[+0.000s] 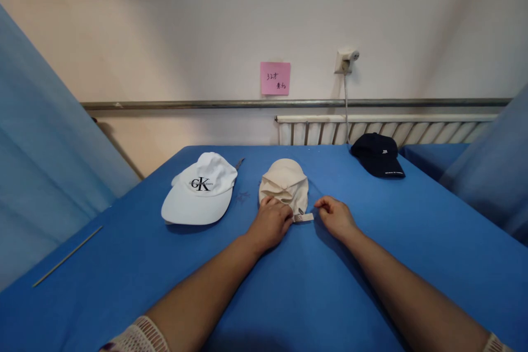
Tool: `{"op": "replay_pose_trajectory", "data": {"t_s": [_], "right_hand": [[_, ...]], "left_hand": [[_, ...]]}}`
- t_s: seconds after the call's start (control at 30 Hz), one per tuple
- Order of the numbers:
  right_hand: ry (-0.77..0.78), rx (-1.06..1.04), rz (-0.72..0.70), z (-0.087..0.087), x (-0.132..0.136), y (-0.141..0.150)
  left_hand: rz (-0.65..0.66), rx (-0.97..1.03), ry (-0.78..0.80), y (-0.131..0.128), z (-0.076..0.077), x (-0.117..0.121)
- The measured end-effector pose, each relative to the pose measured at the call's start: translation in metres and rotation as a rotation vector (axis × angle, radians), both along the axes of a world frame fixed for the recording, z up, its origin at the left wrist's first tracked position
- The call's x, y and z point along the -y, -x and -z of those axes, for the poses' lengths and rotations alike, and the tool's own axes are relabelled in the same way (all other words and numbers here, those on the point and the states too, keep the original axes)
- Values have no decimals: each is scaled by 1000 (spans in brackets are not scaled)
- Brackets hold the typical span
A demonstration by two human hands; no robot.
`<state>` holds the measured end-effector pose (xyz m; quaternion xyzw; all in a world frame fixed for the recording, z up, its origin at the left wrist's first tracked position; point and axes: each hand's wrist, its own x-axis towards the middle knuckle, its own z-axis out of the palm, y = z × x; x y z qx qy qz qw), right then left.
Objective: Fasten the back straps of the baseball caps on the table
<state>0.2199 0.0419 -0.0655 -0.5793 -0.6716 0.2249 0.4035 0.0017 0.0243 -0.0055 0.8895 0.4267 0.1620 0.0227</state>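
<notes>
A beige cap (284, 173) sits in the middle of the blue-covered table, its back opening and strap toward me. My left hand (273, 221) grips the cap's near edge, fingers bent over the fabric beside the strap. The strap's loose pale end (305, 217) sticks out to the right, past a small buckle. Just right of that end hovers my right hand (336, 217), apart from it, fingers loosely curled with a small gap at the thumb and nothing visible between them. Part of the cap's near edge is hidden by my left hand.
To the left lies a white cap (206, 198) with black letters. A dark navy cap (376, 153) rests near the far right corner. A thin stick (68, 256) lies near the left edge. Behind the table are a radiator (371, 127), a metal pipe (185, 105) and blue curtains (41, 165).
</notes>
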Motion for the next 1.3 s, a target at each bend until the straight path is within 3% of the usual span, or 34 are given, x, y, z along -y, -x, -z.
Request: {"op": "replay_pose_trajectory", "data": {"t_s": [0.23, 0.5, 0.77, 0.9, 1.1, 1.3], "right_hand": [[44, -132, -121, 4, 3, 10], [-29, -104, -230, 1, 7, 13], [17, -112, -146, -2, 5, 8], [38, -151, -198, -5, 8, 11], [-88, 8, -436, -17, 20, 21], [-142, 166, -434, -20, 19, 26]], "left_hand": [[-5, 23, 28, 0, 2, -1], [1, 29, 43, 1, 3, -1], [1, 27, 53, 0, 4, -1], [9, 41, 69, 0, 3, 0], [-1, 60, 100, 0, 3, 0], [-32, 94, 119, -1, 3, 0]]}}
